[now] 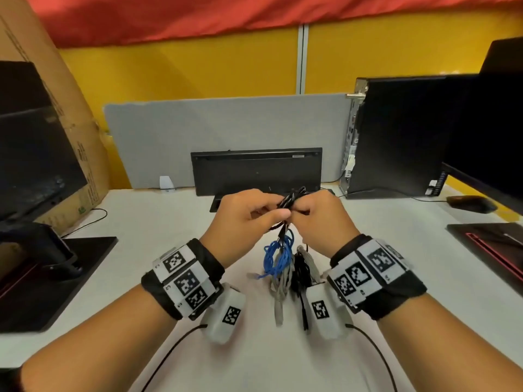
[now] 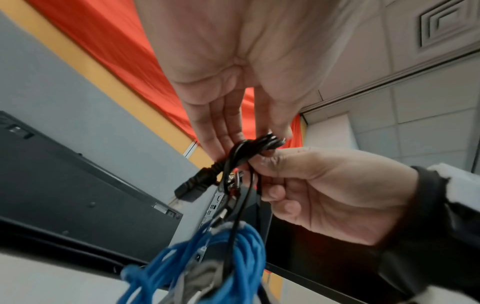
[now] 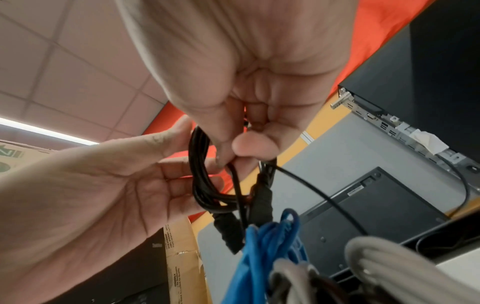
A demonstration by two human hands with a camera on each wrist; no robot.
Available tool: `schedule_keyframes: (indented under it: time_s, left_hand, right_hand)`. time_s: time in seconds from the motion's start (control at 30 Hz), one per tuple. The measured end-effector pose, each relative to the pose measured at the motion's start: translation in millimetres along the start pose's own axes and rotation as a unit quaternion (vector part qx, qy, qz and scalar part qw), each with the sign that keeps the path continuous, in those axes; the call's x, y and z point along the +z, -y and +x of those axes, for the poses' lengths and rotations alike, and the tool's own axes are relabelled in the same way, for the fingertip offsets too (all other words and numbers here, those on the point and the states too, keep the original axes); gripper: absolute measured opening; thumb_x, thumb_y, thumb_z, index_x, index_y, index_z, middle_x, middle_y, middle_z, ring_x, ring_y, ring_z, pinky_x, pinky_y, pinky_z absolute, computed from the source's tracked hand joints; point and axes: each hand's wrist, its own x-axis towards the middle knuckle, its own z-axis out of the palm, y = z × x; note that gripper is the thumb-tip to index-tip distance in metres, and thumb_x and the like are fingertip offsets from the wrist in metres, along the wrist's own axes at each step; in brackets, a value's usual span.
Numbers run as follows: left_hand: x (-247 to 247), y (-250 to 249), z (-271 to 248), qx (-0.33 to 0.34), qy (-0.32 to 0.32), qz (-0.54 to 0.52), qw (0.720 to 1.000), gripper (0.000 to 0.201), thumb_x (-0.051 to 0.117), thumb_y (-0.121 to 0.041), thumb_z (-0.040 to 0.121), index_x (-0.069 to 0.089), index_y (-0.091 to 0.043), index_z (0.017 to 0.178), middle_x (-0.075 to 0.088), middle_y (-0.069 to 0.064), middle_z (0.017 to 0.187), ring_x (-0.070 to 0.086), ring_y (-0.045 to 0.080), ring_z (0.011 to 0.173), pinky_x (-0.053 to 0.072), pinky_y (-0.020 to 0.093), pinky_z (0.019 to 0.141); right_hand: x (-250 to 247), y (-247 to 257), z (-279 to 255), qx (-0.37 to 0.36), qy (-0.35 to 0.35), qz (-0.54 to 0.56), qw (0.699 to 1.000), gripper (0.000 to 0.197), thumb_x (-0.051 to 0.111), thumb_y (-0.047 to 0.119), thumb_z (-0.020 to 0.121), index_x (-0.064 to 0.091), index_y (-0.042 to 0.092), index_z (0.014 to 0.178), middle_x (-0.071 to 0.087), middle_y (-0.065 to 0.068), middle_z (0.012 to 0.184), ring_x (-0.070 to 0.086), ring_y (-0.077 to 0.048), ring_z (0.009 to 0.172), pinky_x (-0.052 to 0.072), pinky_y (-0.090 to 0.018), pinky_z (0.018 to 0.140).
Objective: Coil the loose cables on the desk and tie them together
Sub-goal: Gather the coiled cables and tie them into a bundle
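Note:
Both hands are raised over the white desk [image 1: 158, 250], close together. My left hand [image 1: 270, 212] pinches a small coil of black cable [image 1: 291, 200] between thumb and nearly straight fingers [image 2: 221, 131]. My right hand [image 1: 305, 209] pinches a thin black strand [image 3: 237, 185] of that cable between thumb and forefinger, right beside the coil [image 3: 198, 174]. A black plug [image 2: 193, 186] sticks out from the coil. Below the hands hang a blue cable bundle [image 1: 278, 257], a grey cable bundle [image 1: 283, 284] and a black bundle [image 1: 300, 268], their lower ends lying on the desk.
A black keyboard [image 1: 256, 171] leans upright against the grey partition [image 1: 226, 123]. A PC tower [image 1: 396, 131] and a monitor [image 1: 486, 131] stand at the right, with a mouse [image 1: 469, 203] nearby. Another monitor [image 1: 34, 142], its base [image 1: 56, 278] and a cardboard box [image 1: 70, 108] are at the left.

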Motion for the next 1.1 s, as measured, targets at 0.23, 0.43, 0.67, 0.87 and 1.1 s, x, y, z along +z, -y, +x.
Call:
schedule_keyframes:
  time_s: [0.23,0.43,0.67,0.87,1.1]
  left_hand:
    - [7,9,4,-0.179,-0.099,-0.156,0.966,0.009,0.061,-0.003,0.092,0.068,-0.005,0.097,0.072,0.0,0.069,0.068,0.011,0.063,0.057,0.022,0.061]
    - [7,13,11,-0.218,-0.105,-0.2,0.95,0.014,0.062,0.001,0.09,0.074,-0.006,0.088,0.074,0.016,0.077,0.072,0.028,0.068,0.061,0.032,0.066]
    - [-3,18,29,-0.19,-0.098,-0.15,0.965,0.002,0.07,-0.008,0.087,0.071,-0.007,0.085,0.073,0.016,0.082,0.069,0.036,0.074,0.06,0.047,0.073]
    - [-18,26,66,-0.179,-0.047,-0.129,0.974,0.017,0.063,-0.005,0.091,0.06,-0.014,0.077,0.064,0.005,0.071,0.061,0.018,0.067,0.054,0.032,0.067]
    - [-32,47,82,-0.227,-0.031,-0.192,0.954,0.017,0.058,0.0,0.094,0.057,-0.009,0.079,0.065,0.01,0.072,0.064,0.014,0.059,0.059,0.028,0.064]
  right_hand:
    - [5,-2,11,-0.016,0.017,-0.011,1.0,0.028,0.061,0.01,0.087,0.066,0.002,0.061,0.044,-0.002,0.044,0.038,-0.01,0.042,0.03,-0.013,0.043]
    - [3,5,24,-0.019,0.073,-0.05,0.996,0.025,0.065,0.018,0.089,0.07,0.011,0.065,0.056,-0.001,0.055,0.061,-0.018,0.055,0.037,-0.011,0.045]
    - [2,5,45,0.008,0.079,-0.005,0.997,0.028,0.066,0.011,0.087,0.074,0.024,0.063,0.063,0.008,0.057,0.065,-0.007,0.049,0.046,-0.013,0.042]
    - [-10,14,80,0.072,0.115,0.047,0.99,0.009,0.071,0.011,0.085,0.075,0.016,0.079,0.068,-0.004,0.069,0.07,-0.017,0.063,0.061,-0.031,0.064]
    - [-29,1,99,0.153,0.107,0.103,0.977,0.016,0.069,0.009,0.086,0.072,-0.004,0.095,0.072,-0.018,0.089,0.07,-0.019,0.074,0.06,-0.036,0.078]
